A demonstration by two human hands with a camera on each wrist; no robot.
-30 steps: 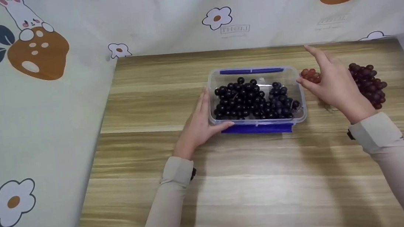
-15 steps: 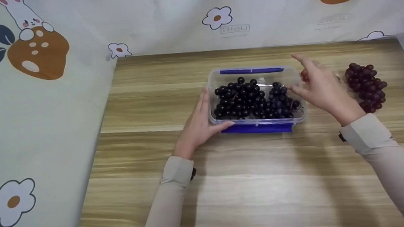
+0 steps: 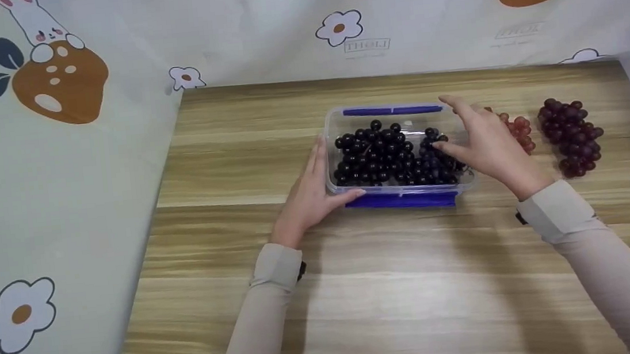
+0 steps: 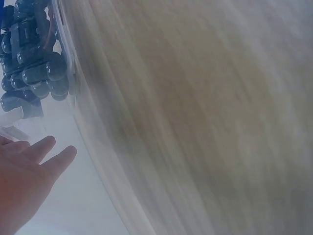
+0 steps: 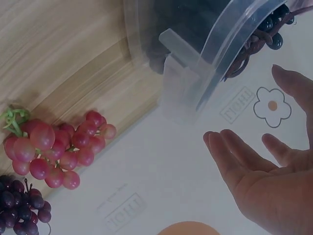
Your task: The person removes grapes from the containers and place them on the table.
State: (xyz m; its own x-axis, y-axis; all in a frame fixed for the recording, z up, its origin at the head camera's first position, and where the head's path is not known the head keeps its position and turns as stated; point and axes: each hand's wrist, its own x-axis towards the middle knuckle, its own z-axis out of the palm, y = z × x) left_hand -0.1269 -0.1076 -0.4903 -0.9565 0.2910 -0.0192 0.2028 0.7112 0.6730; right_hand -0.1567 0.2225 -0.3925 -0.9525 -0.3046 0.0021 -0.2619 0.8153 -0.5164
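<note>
A clear plastic food container [image 3: 411,123] with blue latches stands on the table, lidless, holding two bunches of dark grapes: a black bunch [image 3: 371,157] on the left and a bluish bunch [image 3: 433,157] on the right. My left hand [image 3: 307,202] rests against the container's left end, fingers straight along the wall, thumb over the front rim. In the left wrist view, its extended fingers [image 4: 59,160] reach beside the container. My right hand [image 3: 488,146] hovers over the container's right end, thumb and fingers spread. Nothing lies between them in the right wrist view.
To the right of the container, a light red grape bunch [image 3: 520,133] lies partly behind my right hand. Farther right lies a dark red bunch [image 3: 573,135]. A patterned cloth [image 3: 254,26] rises along the table's back edge.
My right hand has moved left, from beside the container to over its right end, uncovering more of the red grapes. The left hand and the container have stayed put.
</note>
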